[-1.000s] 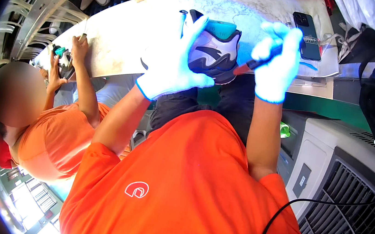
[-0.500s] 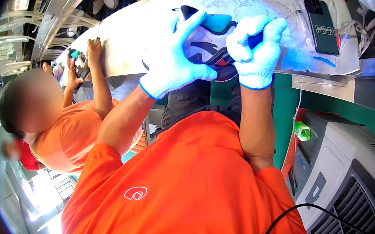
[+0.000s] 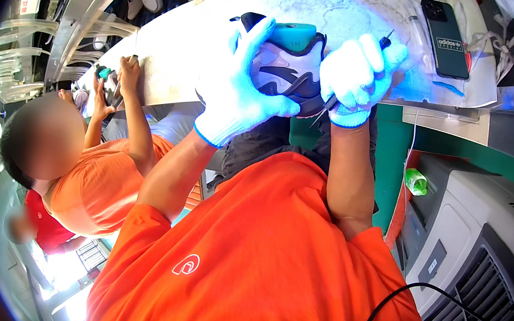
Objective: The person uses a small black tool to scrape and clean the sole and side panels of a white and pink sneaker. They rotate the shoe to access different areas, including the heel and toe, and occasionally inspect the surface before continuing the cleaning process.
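Note:
In a white knit glove, my left hand (image 3: 233,94) grips a white and dark-grey sneaker (image 3: 279,74) at the table's near edge. A teal shoe last (image 3: 296,36) fills the shoe's opening. My right hand (image 3: 355,76), gloved the same way, is closed just right of the shoe. It holds a slim dark pointed tool (image 3: 385,42), whose thin tip sticks out above the fingers and whose other end shows below them. The middle of the tool is hidden by the glove.
Bright blue-white light falls on the worn white table (image 3: 181,44). A dark phone (image 3: 446,42) lies at the right, near a blue strip (image 3: 448,88). On the left a co-worker (image 3: 100,174) handles another piece. A grey air cooler (image 3: 476,236) stands at lower right.
The tool now shows in my right hand, with both its ends visible; the fingers have shifted and curled around it. My left hand stays on the sneaker, which has turned slightly.

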The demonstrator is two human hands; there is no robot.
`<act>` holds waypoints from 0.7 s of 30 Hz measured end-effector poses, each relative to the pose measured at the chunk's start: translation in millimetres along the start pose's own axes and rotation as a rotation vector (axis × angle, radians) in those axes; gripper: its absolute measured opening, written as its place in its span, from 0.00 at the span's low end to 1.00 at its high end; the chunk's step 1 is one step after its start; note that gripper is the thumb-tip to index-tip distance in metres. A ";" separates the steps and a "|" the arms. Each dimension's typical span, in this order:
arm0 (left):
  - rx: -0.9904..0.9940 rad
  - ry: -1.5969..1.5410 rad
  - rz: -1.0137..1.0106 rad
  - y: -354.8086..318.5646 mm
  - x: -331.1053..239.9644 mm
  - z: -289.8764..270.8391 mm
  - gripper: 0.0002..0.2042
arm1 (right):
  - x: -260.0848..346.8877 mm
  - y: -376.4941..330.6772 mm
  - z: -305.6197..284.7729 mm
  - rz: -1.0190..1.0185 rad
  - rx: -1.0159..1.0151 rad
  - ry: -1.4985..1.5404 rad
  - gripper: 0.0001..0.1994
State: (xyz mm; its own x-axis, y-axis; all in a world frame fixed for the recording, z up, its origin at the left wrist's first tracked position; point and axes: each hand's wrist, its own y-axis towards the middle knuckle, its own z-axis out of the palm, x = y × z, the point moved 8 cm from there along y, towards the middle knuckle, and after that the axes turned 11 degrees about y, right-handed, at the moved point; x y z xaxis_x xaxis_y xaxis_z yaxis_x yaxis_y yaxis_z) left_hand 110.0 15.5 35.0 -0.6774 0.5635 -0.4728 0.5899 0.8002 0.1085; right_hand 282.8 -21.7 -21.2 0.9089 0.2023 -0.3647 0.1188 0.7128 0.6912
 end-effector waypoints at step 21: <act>-0.144 0.030 -0.008 -4.4 -4.8 0.1 0.61 | 25.4 -13.0 -13.4 -0.055 -0.626 -0.509 0.26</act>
State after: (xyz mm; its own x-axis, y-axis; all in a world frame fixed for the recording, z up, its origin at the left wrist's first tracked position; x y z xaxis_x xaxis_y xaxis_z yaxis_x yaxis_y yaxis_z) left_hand 110.7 9.2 36.7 -0.6957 0.5615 -0.4481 0.5170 0.8244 0.2304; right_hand 298.9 -16.9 -47.8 0.9967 -0.0670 0.0456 0.0595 0.9872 0.1481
